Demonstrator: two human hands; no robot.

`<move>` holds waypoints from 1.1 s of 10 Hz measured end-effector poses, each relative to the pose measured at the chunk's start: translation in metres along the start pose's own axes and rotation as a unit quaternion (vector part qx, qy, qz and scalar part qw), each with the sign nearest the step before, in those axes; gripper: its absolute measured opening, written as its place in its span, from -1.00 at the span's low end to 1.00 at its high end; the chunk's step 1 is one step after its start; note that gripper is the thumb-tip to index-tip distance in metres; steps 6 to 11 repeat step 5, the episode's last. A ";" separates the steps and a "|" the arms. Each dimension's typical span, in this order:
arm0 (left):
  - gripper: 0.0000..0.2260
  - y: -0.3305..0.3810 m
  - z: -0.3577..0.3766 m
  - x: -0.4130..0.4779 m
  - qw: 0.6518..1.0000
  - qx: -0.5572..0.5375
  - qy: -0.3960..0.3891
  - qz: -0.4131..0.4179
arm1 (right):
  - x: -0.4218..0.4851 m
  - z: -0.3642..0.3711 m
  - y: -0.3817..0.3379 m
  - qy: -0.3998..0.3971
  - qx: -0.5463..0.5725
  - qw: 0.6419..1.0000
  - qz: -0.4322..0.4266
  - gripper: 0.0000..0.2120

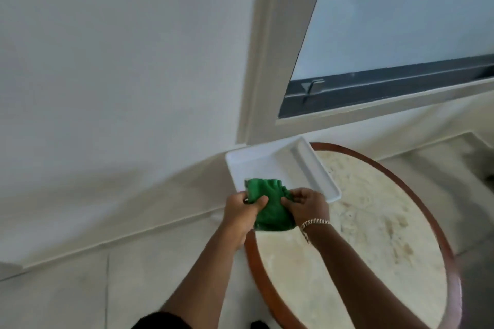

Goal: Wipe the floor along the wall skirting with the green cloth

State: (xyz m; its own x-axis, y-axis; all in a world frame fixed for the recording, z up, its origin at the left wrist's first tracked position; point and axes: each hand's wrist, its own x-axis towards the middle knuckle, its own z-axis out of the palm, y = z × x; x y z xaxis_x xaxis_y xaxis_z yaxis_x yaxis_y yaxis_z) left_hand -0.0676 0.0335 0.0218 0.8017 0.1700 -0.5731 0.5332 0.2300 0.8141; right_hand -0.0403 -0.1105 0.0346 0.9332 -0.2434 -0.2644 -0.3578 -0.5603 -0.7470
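The green cloth [270,204] is bunched between both hands, held over the near edge of a white tray [267,161]. My left hand [242,215] grips its left side with the thumb on top. My right hand [307,204], with a chain bracelet at the wrist, pinches its right side. The pale wall skirting [149,208] runs diagonally from lower left up toward the tray, meeting the light tiled floor [80,283] below it.
The tray rests on the far-left edge of a round table [374,222] with a marble-like top and a reddish wooden rim. A white wall fills the left. A window [387,35] with a dark lower frame stands at upper right.
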 end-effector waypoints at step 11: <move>-0.50 -0.005 0.061 0.080 0.954 0.273 0.077 0.098 | 0.128 0.009 0.046 0.009 -0.084 0.991 -0.105 -0.69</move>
